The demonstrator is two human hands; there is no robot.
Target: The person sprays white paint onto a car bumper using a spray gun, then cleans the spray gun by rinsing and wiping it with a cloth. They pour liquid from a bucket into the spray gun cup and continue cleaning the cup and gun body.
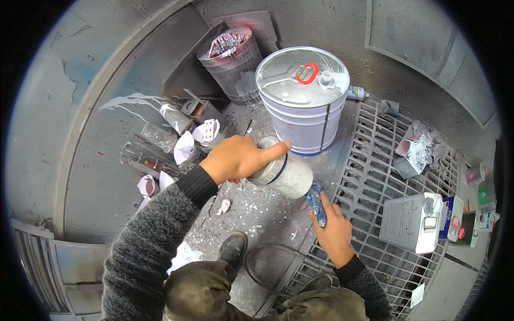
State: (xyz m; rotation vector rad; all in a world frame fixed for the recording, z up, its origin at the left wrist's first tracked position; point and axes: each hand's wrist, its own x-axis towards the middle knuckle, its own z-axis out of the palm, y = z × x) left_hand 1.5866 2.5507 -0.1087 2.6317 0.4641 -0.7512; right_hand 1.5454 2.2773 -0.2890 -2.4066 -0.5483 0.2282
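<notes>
My left hand (241, 158) grips the rim end of a pale, paint-stained cylindrical cup (287, 176) with a dark band around it. The cup is tilted, its base end towards my right hand (335, 232). In that hand is a blue metal tool with silver knobs, which looks like a paint spray gun (316, 206). The gun's upper end meets the base of the cup; whether the two are joined I cannot tell. My right fingers hide most of the gun's handle. Just beyond the cup stands a large white metal drum (301, 120) with a red handle on its lid.
Paint-marked cups with paper liners (186, 146) stand at the left by the wall. Behind them is a lined bin (229, 68). A metal grating (367, 160) covers the floor at right, with a rectangular solvent can (409, 222) on it. A hose (249, 261) loops near my shoes.
</notes>
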